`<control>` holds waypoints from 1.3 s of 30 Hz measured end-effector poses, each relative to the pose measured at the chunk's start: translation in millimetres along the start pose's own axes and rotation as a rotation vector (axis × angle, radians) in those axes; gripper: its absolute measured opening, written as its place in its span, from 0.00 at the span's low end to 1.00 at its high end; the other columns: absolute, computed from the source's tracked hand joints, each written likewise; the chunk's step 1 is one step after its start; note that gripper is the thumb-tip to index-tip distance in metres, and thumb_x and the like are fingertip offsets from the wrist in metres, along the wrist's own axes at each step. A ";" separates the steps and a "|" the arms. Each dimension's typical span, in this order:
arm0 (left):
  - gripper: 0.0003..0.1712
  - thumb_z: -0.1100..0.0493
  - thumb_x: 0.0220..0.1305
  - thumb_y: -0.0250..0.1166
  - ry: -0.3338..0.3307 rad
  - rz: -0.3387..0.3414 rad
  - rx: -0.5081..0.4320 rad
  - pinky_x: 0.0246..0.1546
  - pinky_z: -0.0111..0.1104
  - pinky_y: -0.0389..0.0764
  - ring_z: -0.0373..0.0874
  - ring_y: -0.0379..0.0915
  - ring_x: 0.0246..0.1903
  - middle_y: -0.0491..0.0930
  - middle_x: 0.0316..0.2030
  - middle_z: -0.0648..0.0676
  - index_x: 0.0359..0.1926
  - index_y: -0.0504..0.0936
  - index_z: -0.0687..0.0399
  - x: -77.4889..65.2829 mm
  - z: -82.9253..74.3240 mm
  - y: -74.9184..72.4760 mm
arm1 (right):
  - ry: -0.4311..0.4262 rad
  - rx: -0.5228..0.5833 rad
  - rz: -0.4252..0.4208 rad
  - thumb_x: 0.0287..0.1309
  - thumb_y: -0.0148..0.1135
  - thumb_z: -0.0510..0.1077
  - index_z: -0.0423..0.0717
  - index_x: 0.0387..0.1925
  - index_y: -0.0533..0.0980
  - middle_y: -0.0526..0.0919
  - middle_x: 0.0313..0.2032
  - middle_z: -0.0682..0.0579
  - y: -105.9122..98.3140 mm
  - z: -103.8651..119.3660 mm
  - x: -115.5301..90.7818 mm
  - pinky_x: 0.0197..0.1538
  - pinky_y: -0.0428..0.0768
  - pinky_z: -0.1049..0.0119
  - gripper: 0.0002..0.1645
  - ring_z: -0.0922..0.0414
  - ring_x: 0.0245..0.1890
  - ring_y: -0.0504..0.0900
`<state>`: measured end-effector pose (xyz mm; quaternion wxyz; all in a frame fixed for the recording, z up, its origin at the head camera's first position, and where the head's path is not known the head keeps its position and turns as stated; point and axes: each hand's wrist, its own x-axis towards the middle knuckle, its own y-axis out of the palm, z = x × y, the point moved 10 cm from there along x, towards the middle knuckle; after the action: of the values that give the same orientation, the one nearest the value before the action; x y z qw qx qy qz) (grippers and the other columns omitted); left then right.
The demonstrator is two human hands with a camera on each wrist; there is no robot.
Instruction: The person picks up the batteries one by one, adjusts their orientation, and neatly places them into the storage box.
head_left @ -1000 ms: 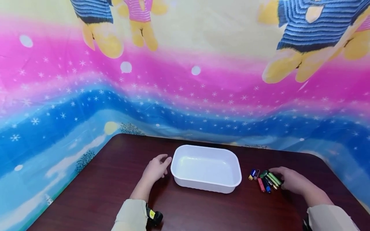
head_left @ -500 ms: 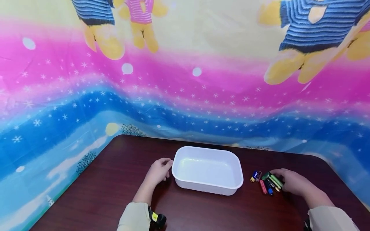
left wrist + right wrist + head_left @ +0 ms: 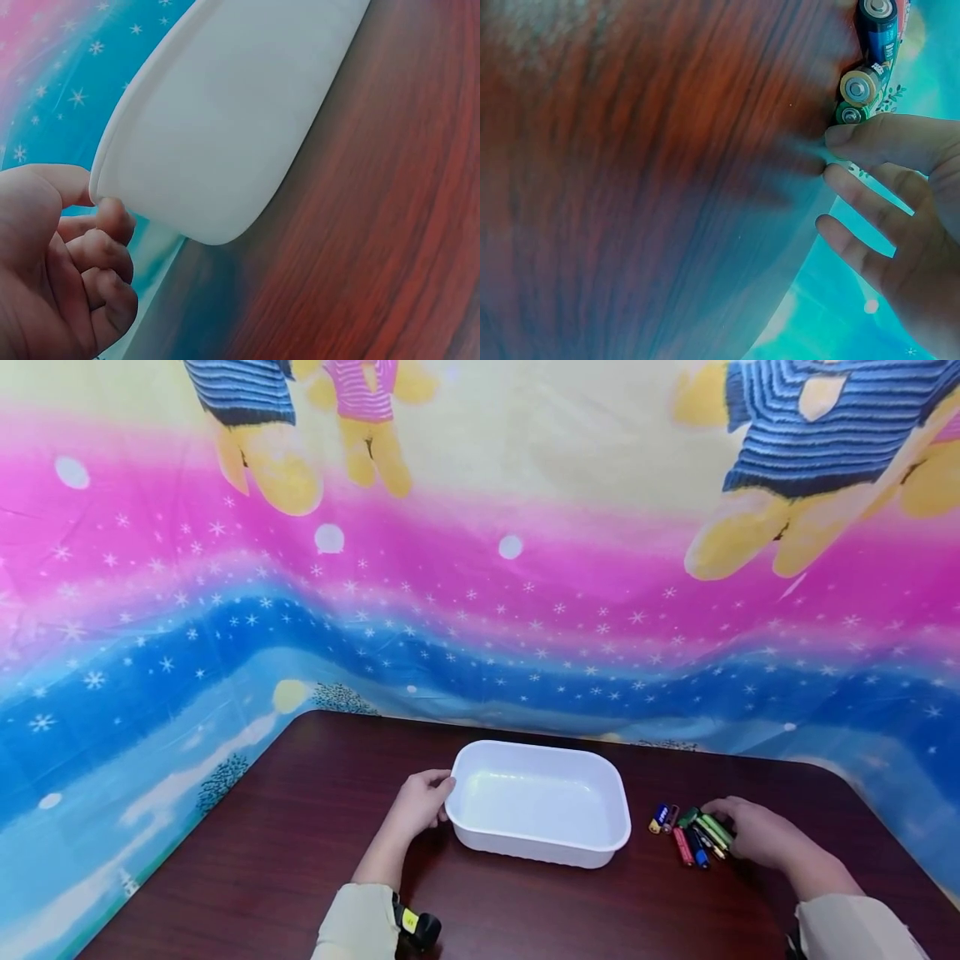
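A white plastic basin (image 3: 525, 850) sits in the middle of the dark wooden table, with nothing inside it. At its left end my left hand (image 3: 420, 802) pinches the rim between thumb and forefinger; the left wrist view shows the other fingers curled beneath the rim. To the right of the basin lies a small heap of batteries (image 3: 682, 845) in green, red, blue and black. My right hand (image 3: 761, 837) rests at the heap's right side. In the right wrist view its thumb (image 3: 885, 142) is right beside the battery ends, and the fingers reach out loosely on the table.
The wooden table (image 3: 555, 910) has rounded far corners. A colourful printed cloth (image 3: 450, 568) hangs just behind and along its sides. A black wrist camera (image 3: 420, 928) is strapped at the left sleeve.
My left hand has moved right to the basin's rim and taken hold of it. The right hand stays by the batteries. The whole head view has shifted slightly.
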<state>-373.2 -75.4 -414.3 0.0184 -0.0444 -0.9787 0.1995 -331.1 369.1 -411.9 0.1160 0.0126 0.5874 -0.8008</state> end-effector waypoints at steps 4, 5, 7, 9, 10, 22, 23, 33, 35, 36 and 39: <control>0.22 0.58 0.66 0.54 -0.036 0.011 -0.039 0.11 0.32 0.72 0.40 0.65 0.08 0.71 0.11 0.55 0.56 0.72 0.68 0.9 2.3 2.2 | 0.007 0.012 0.004 0.35 0.60 0.23 0.35 0.49 0.73 0.74 0.41 0.40 -0.6 -0.5 0.3 0.32 0.74 0.60 0.31 0.48 0.37 0.72; 0.22 0.58 0.65 0.54 -0.045 0.013 -0.043 0.11 0.32 0.72 0.40 0.65 0.07 0.71 0.11 0.55 0.56 0.72 0.68 1.1 2.9 2.6 | 0.009 0.017 0.004 0.35 0.60 0.23 0.35 0.49 0.73 0.74 0.41 0.40 -0.6 -0.8 0.3 0.31 0.74 0.60 0.31 0.48 0.36 0.72; 0.22 0.58 0.65 0.54 -0.052 0.017 -0.047 0.11 0.32 0.72 0.40 0.65 0.07 0.71 0.11 0.55 0.56 0.72 0.68 1.3 2.9 2.7 | 0.011 0.026 0.001 0.35 0.60 0.23 0.35 0.48 0.73 0.74 0.40 0.40 -0.8 -1.3 0.1 0.31 0.74 0.60 0.30 0.48 0.36 0.72; 0.22 0.59 0.65 0.54 -0.052 0.020 -0.045 0.11 0.32 0.72 0.40 0.64 0.07 0.71 0.11 0.55 0.56 0.73 0.68 1.8 2.6 2.7 | 0.019 0.054 -0.003 0.35 0.59 0.22 0.34 0.49 0.72 0.74 0.40 0.39 -0.7 -3.6 -0.2 0.30 0.74 0.60 0.31 0.48 0.36 0.72; 0.22 0.59 0.65 0.54 -0.052 0.021 -0.042 0.11 0.32 0.72 0.40 0.64 0.07 0.71 0.11 0.55 0.56 0.73 0.68 2.1 2.7 2.9 | 0.025 0.070 -0.009 0.35 0.59 0.22 0.33 0.49 0.72 0.75 0.40 0.39 -1.0 -5.6 -0.6 0.30 0.74 0.61 0.31 0.48 0.36 0.72; 0.21 0.59 0.65 0.54 -0.043 0.034 -0.048 0.09 0.28 0.69 0.40 0.65 0.06 0.70 0.09 0.54 0.55 0.74 0.67 1.6 1.5 3.5 | -0.011 0.477 -0.120 0.47 0.62 0.27 0.25 0.58 0.58 0.69 0.48 0.29 -19.6 -10.7 -8.2 0.34 0.79 0.60 0.36 0.41 0.43 0.74; 0.21 0.59 0.65 0.54 -0.042 0.034 -0.049 0.09 0.28 0.69 0.40 0.65 0.06 0.70 0.09 0.54 0.54 0.74 0.67 1.5 1.0 3.3 | -0.026 0.526 -0.117 0.48 0.62 0.27 0.25 0.59 0.57 0.69 0.49 0.28 -20.9 -8.0 -8.2 0.35 0.79 0.60 0.37 0.42 0.44 0.75; 0.21 0.59 0.64 0.54 -0.076 0.029 -0.085 0.10 0.28 0.69 0.39 0.64 0.07 0.69 0.10 0.53 0.55 0.74 0.66 2.1 4.7 4.8 | -0.179 0.868 -0.053 0.55 0.61 0.35 0.49 0.62 0.62 0.79 0.47 0.59 -29.4 20.1 -4.0 0.44 0.79 0.64 0.34 0.64 0.45 0.78; 0.21 0.59 0.64 0.54 -0.076 0.030 -0.094 0.10 0.28 0.69 0.39 0.64 0.07 0.68 0.10 0.53 0.55 0.74 0.67 2.1 4.6 5.4 | -0.211 0.896 -0.054 0.56 0.60 0.34 0.53 0.63 0.62 0.79 0.47 0.62 -31.7 25.5 -2.9 0.45 0.79 0.64 0.34 0.64 0.46 0.78; 0.21 0.59 0.64 0.54 -0.075 0.029 -0.098 0.10 0.28 0.69 0.39 0.64 0.07 0.68 0.10 0.53 0.55 0.73 0.67 2.0 4.5 5.3 | -0.220 0.901 -0.057 0.56 0.60 0.34 0.55 0.63 0.62 0.79 0.46 0.63 -32.7 27.6 -2.3 0.45 0.79 0.64 0.35 0.65 0.46 0.78; 0.22 0.59 0.63 0.54 -0.076 0.027 -0.098 0.10 0.27 0.69 0.39 0.64 0.07 0.68 0.09 0.53 0.55 0.73 0.67 1.7 4.5 4.4 | -0.221 0.909 -0.069 0.56 0.60 0.35 0.53 0.65 0.60 0.79 0.47 0.63 -34.4 32.5 0.5 0.45 0.79 0.66 0.36 0.66 0.46 0.77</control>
<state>-374.8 -73.0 -420.1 -0.0234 -0.0508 -0.9866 0.1531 -334.7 348.1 -369.7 0.1340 -0.0430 0.1612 -0.9768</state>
